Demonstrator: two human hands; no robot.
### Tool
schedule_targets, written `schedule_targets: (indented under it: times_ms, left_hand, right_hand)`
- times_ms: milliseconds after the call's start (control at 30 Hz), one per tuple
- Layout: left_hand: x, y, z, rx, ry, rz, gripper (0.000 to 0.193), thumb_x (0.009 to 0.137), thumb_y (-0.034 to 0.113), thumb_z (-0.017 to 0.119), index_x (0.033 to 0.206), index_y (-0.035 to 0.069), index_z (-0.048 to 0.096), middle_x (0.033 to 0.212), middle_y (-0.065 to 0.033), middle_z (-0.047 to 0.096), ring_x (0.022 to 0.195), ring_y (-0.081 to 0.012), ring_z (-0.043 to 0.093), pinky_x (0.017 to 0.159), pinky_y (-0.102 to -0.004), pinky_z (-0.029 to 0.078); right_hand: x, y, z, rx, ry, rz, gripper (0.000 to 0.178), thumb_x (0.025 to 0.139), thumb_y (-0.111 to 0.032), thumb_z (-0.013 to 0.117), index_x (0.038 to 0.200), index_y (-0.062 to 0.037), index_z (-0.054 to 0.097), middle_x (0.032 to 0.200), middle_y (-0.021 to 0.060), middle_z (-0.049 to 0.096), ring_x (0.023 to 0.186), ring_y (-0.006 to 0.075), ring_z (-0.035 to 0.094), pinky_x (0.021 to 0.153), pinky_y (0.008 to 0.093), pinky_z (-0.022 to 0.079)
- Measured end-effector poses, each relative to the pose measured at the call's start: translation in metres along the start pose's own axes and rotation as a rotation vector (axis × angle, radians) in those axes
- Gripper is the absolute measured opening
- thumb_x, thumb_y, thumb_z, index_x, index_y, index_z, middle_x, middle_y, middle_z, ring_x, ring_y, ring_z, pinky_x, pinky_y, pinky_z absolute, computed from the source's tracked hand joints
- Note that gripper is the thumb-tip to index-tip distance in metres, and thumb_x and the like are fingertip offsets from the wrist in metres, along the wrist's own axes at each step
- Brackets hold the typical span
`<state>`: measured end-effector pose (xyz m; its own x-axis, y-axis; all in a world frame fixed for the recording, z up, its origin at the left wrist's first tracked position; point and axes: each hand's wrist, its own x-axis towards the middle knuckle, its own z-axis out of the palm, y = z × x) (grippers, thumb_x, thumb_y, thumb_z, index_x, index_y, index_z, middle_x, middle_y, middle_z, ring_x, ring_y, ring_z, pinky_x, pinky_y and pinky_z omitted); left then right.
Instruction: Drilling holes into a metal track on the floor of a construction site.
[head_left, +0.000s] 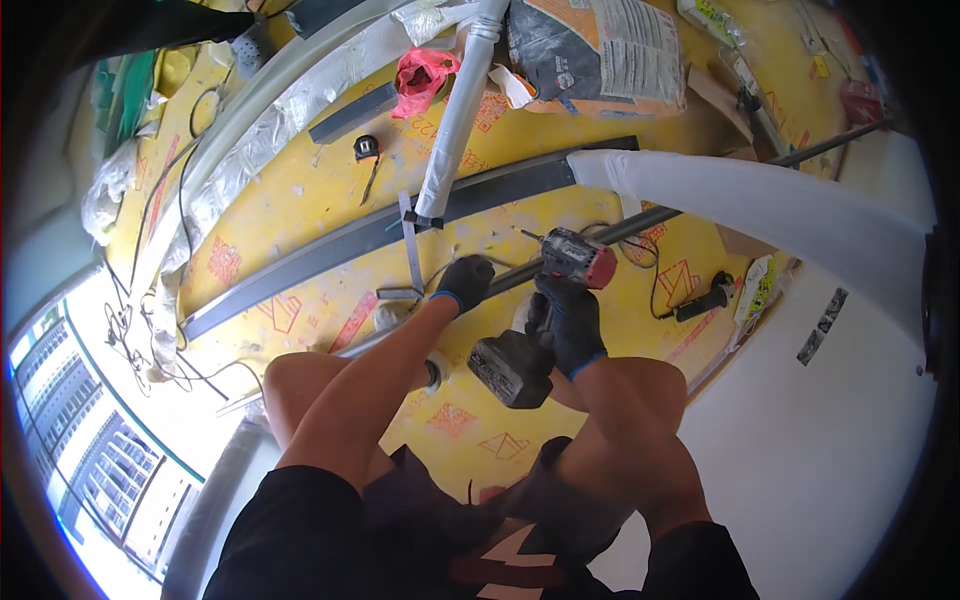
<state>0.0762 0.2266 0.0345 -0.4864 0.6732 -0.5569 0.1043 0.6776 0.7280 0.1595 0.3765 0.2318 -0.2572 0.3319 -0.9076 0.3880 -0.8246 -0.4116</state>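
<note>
Cordless drill (pixel 575 258), gripped in the fingers of the gloved right hand (pixel 572 325), above a dark bar (pixel 520 275). Just left, gloved left hand (pixel 467 282) with fingers curled at the bar, grip impossible to tell. Beyond, long grey strip (pixel 500 192) on yellow floor covering (pixel 300 205), partly hidden by wrapped post (pixel 452 140) and wrapped rail (pixel 740 190). Farther out, tape measure (pixel 367 148), pink bag (pixel 425 82), sack (pixel 600 50).

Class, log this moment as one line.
left hand: at dark bar | right hand: holding cordless drill | tape measure: on yellow floor
</note>
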Motion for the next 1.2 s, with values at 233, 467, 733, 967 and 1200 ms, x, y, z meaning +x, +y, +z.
schedule_targets:
  times_ms: [233,467,733,967,1200]
  left_hand:
    - [-0.103,0.082,-0.061,0.04,0.075,-0.043,0.028,0.09,0.029,0.054,0.088,0.004,0.067,0.09,-0.0222,0.067,0.087,-0.0434,0.063,0.078,-0.0493,0.05]
    - [-0.194,0.201,-0.092,-0.575,-0.151,-0.32,0.044,0.089,0.051,0.059,0.091,0.008,0.065,0.083,-0.0102,0.066,0.073,-0.0287,0.065,0.065,-0.0397,0.052]
    - [-0.241,0.334,-0.107,-0.633,-0.474,-0.709,0.055,0.082,0.061,0.064,0.111,0.015,0.065,0.105,-0.0032,0.067,0.098,-0.0202,0.062,0.075,-0.0486,0.049]
    - [-0.2,0.191,0.019,-0.147,-0.521,-0.038,0.02,0.083,0.021,0.072,0.099,0.009,0.066,0.093,-0.0068,0.068,0.081,-0.0189,0.067,0.073,-0.0337,0.054]
    - [-0.142,0.196,0.153,0.293,-0.343,0.154,0.041,0.06,0.024,0.082,0.089,0.006,0.06,0.085,-0.0159,0.069,0.082,-0.0322,0.069,0.074,-0.0408,0.054]
  right_hand:
    - [-0.065,0.05,-0.042,0.014,0.129,0.069,0.017,0.087,-0.02,0.064,0.076,-0.0095,0.056,0.057,0.0024,0.052,0.046,0.0147,0.05,0.044,0.0307,0.04]
    - [-0.232,0.02,-0.021,-0.128,-0.009,0.04,0.02,0.087,-0.022,0.068,0.079,-0.004,0.062,0.06,0.0036,0.059,0.046,0.0143,0.056,0.045,0.0297,0.043]
    - [-0.268,0.065,-0.05,-0.834,0.224,-0.566,0.023,0.083,-0.015,0.064,0.104,-0.006,0.061,0.088,0.0202,0.065,0.087,0.039,0.062,0.074,0.0455,0.048]
    - [-0.238,0.131,-0.116,-0.731,0.207,-0.682,0.053,0.078,-0.009,0.06,0.13,-0.0043,0.05,0.112,0.0245,0.062,0.108,0.043,0.057,0.093,0.0477,0.047]
    - [-0.222,0.242,-0.213,-0.689,0.323,-0.264,0.052,0.084,-0.028,0.06,0.129,-0.0033,0.053,0.113,0.0212,0.064,0.108,0.0357,0.061,0.094,0.0443,0.048]
